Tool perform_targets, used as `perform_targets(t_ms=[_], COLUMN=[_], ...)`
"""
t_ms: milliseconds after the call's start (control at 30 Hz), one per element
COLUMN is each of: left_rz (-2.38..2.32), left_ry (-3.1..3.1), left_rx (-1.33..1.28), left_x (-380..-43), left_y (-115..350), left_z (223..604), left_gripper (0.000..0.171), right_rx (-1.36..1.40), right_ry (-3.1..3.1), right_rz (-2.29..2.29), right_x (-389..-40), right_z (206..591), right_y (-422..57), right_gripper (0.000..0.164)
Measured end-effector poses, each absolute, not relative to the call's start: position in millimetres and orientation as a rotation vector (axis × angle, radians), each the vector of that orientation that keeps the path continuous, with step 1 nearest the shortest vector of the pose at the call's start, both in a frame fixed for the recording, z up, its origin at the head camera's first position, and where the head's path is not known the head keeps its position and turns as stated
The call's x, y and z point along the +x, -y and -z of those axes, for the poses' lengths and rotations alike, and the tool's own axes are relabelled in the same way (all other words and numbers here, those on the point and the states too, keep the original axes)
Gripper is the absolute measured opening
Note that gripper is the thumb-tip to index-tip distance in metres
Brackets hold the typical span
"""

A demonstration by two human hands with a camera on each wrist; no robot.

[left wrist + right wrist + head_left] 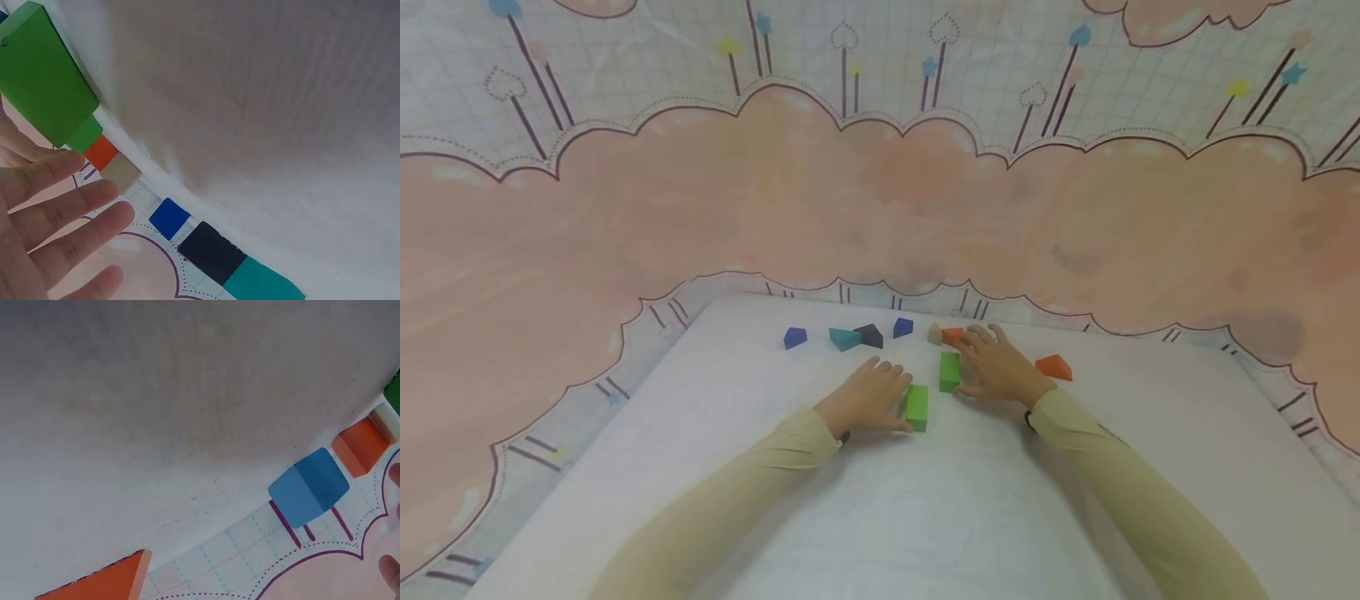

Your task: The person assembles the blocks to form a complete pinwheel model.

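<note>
Nearest on the white bench (895, 517), the left hand (867, 400) spreads its fingers wide, thumb and index at opposite ends of a green rectangular block (917, 407). The right hand (997, 368), also wide, sits against a second green block (950, 372) slightly beyond; I cannot tell whether either grips. Farther back stand a beige block (935, 334) and an orange block (952, 335).

The near block (917, 408) and the far block (950, 372) are bright green — set among a teal block (844, 338), a near-black block (870, 336), deep blue blocks (795, 337), a beige block (935, 334) and orange blocks (1054, 367). The counter (880, 517) is white, the sleeves (722, 500) pale khaki-yellow. The backdrop cloth (895, 50) shows peach clouds (880, 200) with dark purple outlines, dotted edging, a faint grid and blue stars (1292, 73).
</note>
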State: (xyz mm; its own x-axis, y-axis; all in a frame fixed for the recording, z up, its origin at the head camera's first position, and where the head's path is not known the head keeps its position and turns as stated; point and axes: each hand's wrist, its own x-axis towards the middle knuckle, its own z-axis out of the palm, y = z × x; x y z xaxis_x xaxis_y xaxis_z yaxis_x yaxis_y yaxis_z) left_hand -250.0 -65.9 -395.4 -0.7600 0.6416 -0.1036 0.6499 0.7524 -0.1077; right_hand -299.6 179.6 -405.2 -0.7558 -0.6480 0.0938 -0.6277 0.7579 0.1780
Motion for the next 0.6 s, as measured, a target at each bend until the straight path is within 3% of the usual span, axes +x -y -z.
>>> perform_targets(t_ms=[600], left_rz=[0.208], left_ry=[-2.866], left_rx=[1.101], left_x=[-253.7], left_y=[65.5], left_z=[398.7], left_gripper=[0.069], right_rx=[1.072], right_ry=[2.898], right_rz=[0.132], right_x=[-305.2], right_z=[404.9], right_y=[-176.2], right_gripper=[0.070])
